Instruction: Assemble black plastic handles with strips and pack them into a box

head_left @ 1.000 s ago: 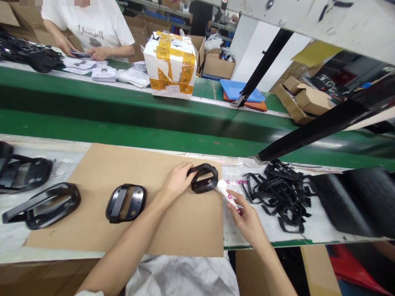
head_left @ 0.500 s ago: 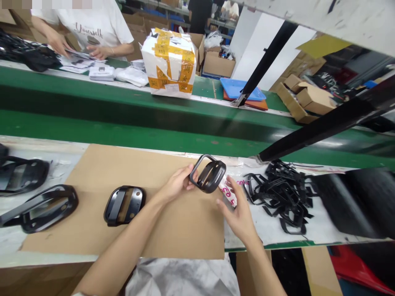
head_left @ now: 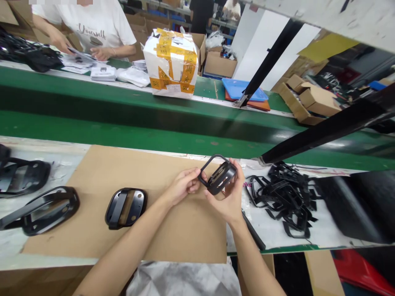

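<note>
Above the cardboard sheet (head_left: 185,230), a black plastic part (head_left: 222,177) is held up and tilted between both hands. It has a slotted oval base with a thin squared loop standing off it. My left hand (head_left: 187,186) is closed, pinching the loop's left side between thumb and fingers. Around the base's right side curls my right hand (head_left: 230,199), thumb below and fingers at the far edge. A similar black part (head_left: 126,207) rests on the cardboard, left of my forearm. Another assembled black part (head_left: 51,209) lies across the sheet's left edge.
A heap of black loops (head_left: 286,197) lies to the right, beside a large black panel (head_left: 358,205). A dark bar (head_left: 254,232) sits near my right wrist. A slanted black post (head_left: 296,139) rises behind. Across the green channel (head_left: 154,127), a co-worker (head_left: 92,31) handles papers.
My right hand has closed on the base of the black part. The part has shifted slightly right and tilted, with my left hand following and still pinching the loop.
</note>
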{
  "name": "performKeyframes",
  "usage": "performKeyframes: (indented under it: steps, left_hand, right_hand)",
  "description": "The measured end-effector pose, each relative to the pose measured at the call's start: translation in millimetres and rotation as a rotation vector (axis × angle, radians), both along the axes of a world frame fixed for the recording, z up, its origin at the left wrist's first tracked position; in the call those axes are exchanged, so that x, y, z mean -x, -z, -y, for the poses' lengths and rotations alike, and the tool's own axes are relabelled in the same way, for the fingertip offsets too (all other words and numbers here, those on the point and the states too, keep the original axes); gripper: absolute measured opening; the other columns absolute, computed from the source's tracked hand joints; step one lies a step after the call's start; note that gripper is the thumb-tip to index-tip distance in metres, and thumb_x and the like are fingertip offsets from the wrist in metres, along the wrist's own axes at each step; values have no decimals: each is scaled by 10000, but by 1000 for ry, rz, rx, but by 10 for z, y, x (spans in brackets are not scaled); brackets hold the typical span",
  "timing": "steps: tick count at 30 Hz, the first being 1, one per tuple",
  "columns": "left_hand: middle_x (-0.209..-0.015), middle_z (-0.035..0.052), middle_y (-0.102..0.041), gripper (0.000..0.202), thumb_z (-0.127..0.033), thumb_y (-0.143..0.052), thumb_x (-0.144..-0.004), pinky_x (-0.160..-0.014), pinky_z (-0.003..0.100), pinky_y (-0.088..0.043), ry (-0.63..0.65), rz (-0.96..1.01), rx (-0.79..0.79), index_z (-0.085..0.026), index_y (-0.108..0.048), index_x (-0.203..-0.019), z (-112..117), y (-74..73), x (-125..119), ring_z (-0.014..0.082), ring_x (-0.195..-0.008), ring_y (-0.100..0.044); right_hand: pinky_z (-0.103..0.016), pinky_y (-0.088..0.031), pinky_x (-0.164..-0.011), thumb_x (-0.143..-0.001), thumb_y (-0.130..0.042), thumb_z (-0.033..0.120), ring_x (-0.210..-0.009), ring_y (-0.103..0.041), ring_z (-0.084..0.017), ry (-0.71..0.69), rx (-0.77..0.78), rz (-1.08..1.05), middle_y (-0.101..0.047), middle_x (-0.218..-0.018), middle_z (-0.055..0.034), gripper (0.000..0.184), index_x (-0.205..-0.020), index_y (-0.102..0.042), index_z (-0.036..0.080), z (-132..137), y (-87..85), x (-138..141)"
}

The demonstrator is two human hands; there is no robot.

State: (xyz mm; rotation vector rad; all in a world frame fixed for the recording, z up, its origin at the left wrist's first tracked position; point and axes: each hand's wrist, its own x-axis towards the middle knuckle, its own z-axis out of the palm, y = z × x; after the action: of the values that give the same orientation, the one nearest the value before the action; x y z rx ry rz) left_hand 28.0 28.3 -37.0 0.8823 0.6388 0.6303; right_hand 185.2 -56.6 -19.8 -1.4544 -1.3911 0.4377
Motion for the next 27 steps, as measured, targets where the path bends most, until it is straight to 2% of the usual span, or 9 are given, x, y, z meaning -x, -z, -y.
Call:
performKeyframes:
  steps: [2, 4, 6, 10, 16, 19, 23, 27]
  left_hand:
    - [-764, -7, -582, 473, -644, -661, -918, -554, 250, -273, -92, -160, -184, -173, -668, -956, -15, 34, 3, 99, -564, -412]
    - [-735, -8, -594, 431, -603, -635, -953, -598, 258, -322, -168, -336, -376, -182, -640, -858, -29, 83, 13, 126, -617, -470]
    - [-680, -14, -573, 448, -566, -572, -997, -622, 266, -331, -181, -477, -512, -189, -594, -756, -39, 140, 29, 137, -626, -482]
    - [-635, -8, -590, 476, -499, -461, -1052, -617, 277, -318, -119, -658, -659, -194, -615, -721, -38, 200, 44, 149, -597, -518]
    - [-760, 66, -748, 486, -427, -359, -1080, -644, 294, -336, -18, -924, -777, -201, -679, -792, -26, 126, 18, 195, -668, -644]
    - [-847, 88, -790, 480, -426, -345, -1082, -665, 302, -357, 33, -965, -799, -206, -710, -863, -44, 119, 12, 226, -746, -696]
    - [-819, 72, -772, 481, -430, -341, -1085, -684, 299, -385, 29, -911, -793, -207, -703, -859, -39, 141, -6, 219, -746, -691]
    - [-731, 28, -676, 529, -533, -340, -1088, -678, 292, -390, -68, -735, -772, -207, -621, -781, 22, 160, -18, 187, -684, -614]
  right_hand:
    - [-572, -479, -1190, -850, -793, 391, -1632, -248, -376, 38, -18, 100, -193, -1736, -183, 1016, -1647, -168, 316, -61, 15, -15]
    - [-591, -467, -1192, -846, -799, 351, -1637, -224, -388, 16, -37, 187, -185, -1741, -170, 994, -1639, -199, 332, -125, 29, -29]
    - [-601, -455, -1199, -847, -786, 313, -1632, -237, -393, -35, -59, 257, -187, -1741, -161, 971, -1634, -216, 340, -185, 45, -40]
    - [-642, -440, -1201, -814, -766, 281, -1619, -262, -414, -95, -103, 347, -178, -1742, -167, 1021, -1649, -181, 330, -285, 121, -54]
    - [-719, -423, -1178, -757, -827, 348, -1579, -312, -448, -72, -269, 282, -262, -1689, -166, 1046, -1638, -263, 327, -384, 397, -86]
    - [-716, -454, -1149, -739, -838, 398, -1577, -302, -457, -64, -282, 220, -289, -1669, -163, 1038, -1620, -294, 333, -398, 504, -104]
    - [-686, -500, -1119, -735, -846, 420, -1570, -310, -458, -68, -266, 149, -301, -1668, -158, 1025, -1610, -319, 331, -395, 526, -136]
    - [-601, -568, -1070, -848, -752, 532, -1427, -535, -411, -97, -183, -38, -288, -1673, -193, 983, -1648, -231, 297, -381, 469, -168]
